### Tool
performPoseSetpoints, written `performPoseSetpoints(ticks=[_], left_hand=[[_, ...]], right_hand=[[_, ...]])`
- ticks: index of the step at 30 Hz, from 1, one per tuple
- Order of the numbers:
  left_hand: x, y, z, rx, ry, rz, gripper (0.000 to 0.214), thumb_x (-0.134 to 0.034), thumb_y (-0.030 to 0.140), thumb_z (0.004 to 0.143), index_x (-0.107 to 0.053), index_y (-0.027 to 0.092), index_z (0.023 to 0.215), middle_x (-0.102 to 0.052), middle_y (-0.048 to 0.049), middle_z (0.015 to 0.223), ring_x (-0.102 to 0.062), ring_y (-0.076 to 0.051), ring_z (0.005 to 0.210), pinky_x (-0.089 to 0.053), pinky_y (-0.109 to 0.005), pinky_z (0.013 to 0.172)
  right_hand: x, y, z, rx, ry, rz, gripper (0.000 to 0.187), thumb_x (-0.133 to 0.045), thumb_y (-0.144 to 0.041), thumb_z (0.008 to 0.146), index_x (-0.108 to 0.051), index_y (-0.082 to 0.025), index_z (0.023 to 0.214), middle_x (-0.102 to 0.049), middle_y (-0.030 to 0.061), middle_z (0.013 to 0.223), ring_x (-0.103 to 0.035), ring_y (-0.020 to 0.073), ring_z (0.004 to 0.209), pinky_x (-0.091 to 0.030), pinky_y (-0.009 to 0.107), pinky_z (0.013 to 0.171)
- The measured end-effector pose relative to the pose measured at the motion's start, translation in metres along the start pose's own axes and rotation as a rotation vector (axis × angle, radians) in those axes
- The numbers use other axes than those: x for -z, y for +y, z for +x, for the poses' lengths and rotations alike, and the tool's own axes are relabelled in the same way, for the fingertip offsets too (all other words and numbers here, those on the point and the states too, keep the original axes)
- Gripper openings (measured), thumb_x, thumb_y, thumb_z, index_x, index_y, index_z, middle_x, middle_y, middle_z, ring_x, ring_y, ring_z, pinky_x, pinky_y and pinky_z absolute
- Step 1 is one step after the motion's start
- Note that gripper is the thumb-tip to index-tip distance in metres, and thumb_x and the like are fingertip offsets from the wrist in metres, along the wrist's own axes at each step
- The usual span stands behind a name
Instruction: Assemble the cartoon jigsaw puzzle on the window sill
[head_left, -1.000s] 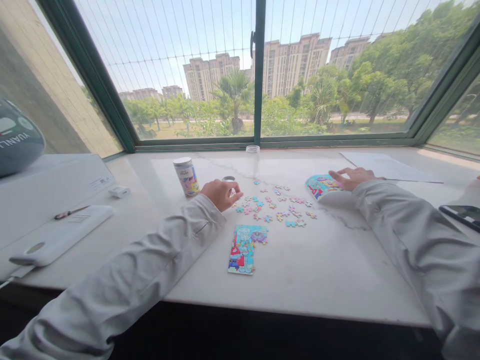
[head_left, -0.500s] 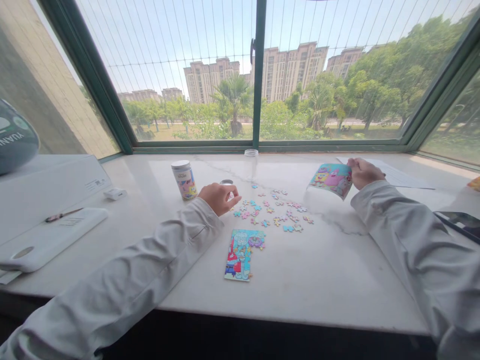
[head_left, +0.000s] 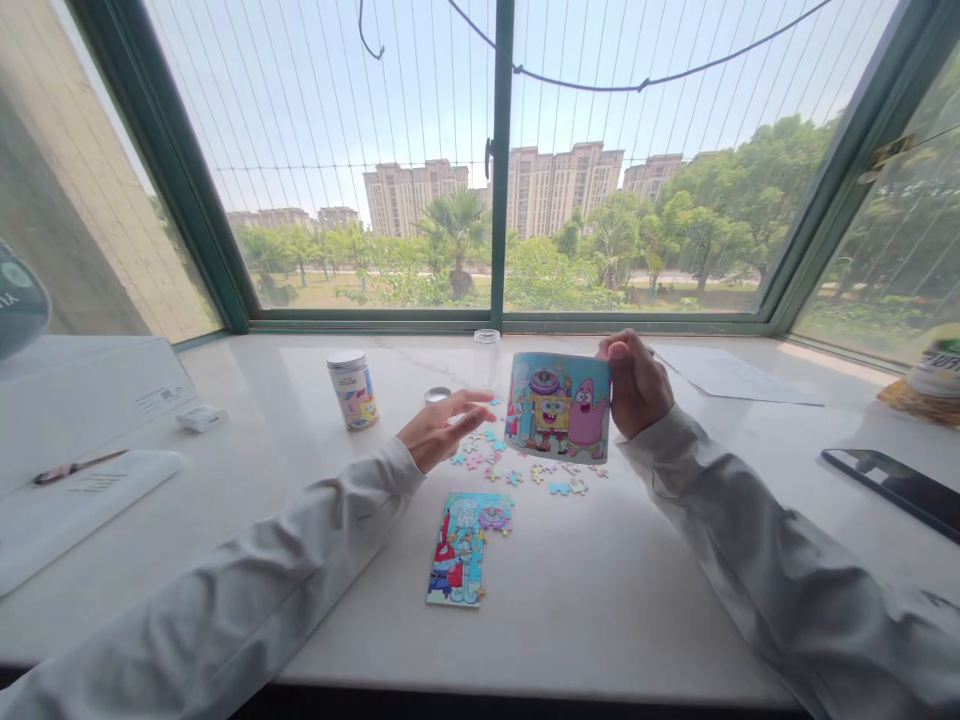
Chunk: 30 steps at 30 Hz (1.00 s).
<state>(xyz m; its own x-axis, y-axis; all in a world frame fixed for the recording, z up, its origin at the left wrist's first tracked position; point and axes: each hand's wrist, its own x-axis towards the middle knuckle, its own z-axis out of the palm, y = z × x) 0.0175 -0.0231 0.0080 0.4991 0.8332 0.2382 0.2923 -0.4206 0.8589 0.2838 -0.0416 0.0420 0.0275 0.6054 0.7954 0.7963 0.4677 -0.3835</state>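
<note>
My right hand (head_left: 637,385) pinches the right edge of a curved picture card (head_left: 559,408) with cartoon figures, held up in front of me. Left of the card, my left hand (head_left: 446,428) hovers with fingers stretched and apart, holding nothing that I can see. Below and behind the card lie several loose jigsaw pieces (head_left: 513,478), partly hidden by it. Nearer to me is a partly joined jigsaw puzzle (head_left: 461,550), its left side assembled and its right edge ragged.
A printed canister (head_left: 352,390) and a round metal lid (head_left: 437,395) stand left of the pieces. A clear jar (head_left: 487,355) is by the window. White paper (head_left: 727,375), a phone (head_left: 896,490) and a bottle (head_left: 934,375) are right; a charger (head_left: 201,418) and pen (head_left: 79,467) are left.
My right hand has brought the card left and turned its picture toward me, over the loose pieces. My left hand's fingers have straightened out. The view has tilted up and shifted right.
</note>
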Motion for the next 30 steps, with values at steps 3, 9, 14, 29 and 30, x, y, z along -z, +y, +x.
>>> performPoseSetpoints(ticks=[3, 9, 14, 29, 30], left_hand=[[-0.005, 0.004, -0.002, 0.005, -0.118, -0.165, 0.076, -0.048, 0.073, 0.077, -0.054, 0.016, 0.127, -0.066, -0.0138, 0.105, -0.036, 0.0, 0.035, -0.018, -0.02, 0.034], [-0.004, 0.005, 0.0, 0.107, 0.018, -0.188, 0.05, -0.071, 0.06, 0.067, -0.067, 0.013, 0.084, -0.043, 0.0064, 0.047, -0.025, -0.002, 0.033, -0.016, -0.019, 0.033], [0.0, -0.003, 0.005, 0.097, 0.208, -0.132, 0.048, -0.072, 0.059, 0.067, -0.066, 0.015, 0.084, -0.061, -0.0001, 0.064, -0.031, -0.002, 0.037, -0.023, -0.019, 0.034], [0.01, -0.01, 0.01, 0.082, 0.406, -0.057, 0.047, -0.076, 0.054, 0.062, -0.073, 0.015, 0.089, -0.07, -0.0047, 0.068, -0.054, -0.011, 0.051, -0.033, -0.021, 0.041], [0.01, -0.01, 0.01, 0.078, 0.407, -0.056, 0.046, -0.076, 0.053, 0.062, -0.073, 0.015, 0.089, -0.07, -0.0047, 0.068, -0.055, -0.012, 0.053, -0.034, -0.021, 0.042]], right_hand=[[-0.007, -0.012, -0.009, 0.101, -0.029, 0.04, 0.042, -0.014, -0.051, 0.097, -0.042, -0.025, 0.08, -0.055, 0.0013, 0.061, -0.056, 0.0194, 0.062, -0.041, 0.037, 0.083], [-0.013, -0.005, -0.008, -0.039, -0.087, 0.052, 0.031, -0.035, -0.053, 0.092, -0.044, -0.024, 0.085, -0.06, 0.002, 0.067, -0.059, 0.02, 0.067, -0.042, 0.037, 0.077], [-0.02, 0.01, 0.0, -0.359, -0.117, 0.603, 0.058, -0.069, -0.065, 0.067, -0.044, -0.025, 0.099, -0.049, -0.0079, 0.056, -0.045, 0.0119, 0.046, -0.035, 0.026, 0.047], [-0.034, 0.021, -0.009, -0.421, -0.364, 0.534, 0.048, -0.077, -0.061, 0.058, -0.071, -0.016, 0.073, -0.068, 0.0054, 0.062, -0.04, 0.0086, 0.043, -0.031, 0.026, 0.041], [-0.035, 0.021, -0.01, -0.425, -0.356, 0.52, 0.048, -0.077, -0.061, 0.058, -0.07, -0.016, 0.073, -0.068, 0.0055, 0.062, -0.04, 0.0088, 0.043, -0.031, 0.026, 0.041]])
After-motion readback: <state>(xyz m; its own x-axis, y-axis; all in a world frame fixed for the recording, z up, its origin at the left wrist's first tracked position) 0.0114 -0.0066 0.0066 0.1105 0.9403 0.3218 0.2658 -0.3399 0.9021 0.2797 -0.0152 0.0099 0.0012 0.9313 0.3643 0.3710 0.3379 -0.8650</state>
